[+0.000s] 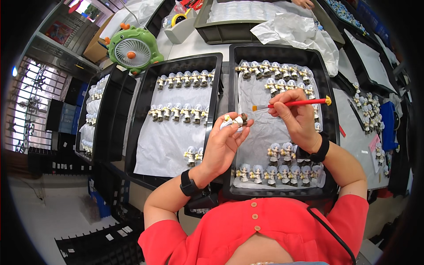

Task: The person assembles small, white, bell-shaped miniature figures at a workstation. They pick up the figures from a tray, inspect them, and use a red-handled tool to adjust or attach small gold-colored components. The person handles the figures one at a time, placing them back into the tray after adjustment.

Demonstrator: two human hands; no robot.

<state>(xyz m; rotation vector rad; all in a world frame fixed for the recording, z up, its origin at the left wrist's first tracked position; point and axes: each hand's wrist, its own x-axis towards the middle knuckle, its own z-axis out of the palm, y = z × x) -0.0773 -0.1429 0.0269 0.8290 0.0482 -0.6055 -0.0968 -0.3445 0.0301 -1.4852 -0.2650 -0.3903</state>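
Note:
A small figurine [238,121] with a white outfit and dark boots lies tilted in my left hand [224,143], gripped between thumb and fingers. My right hand [295,115] pinches a red-handled paintbrush [304,102], its bristles pointing left, a little above and apart from the figurine. Under my hands is a black tray [282,192] lined with white paper, where similar pale-haired figurines [287,150] stand or lie in rows. To its left, another black tray [176,59] holds more rows of the same figurines [176,111].
A green fan [132,48] stands behind the left tray. Crumpled white paper [300,37] hangs over a grey-green bin [216,33] at the back, near another person's hand [304,3]. More figurines [370,110] cluster at right beside a blue object [388,126]. A third tray [110,119] sits far left.

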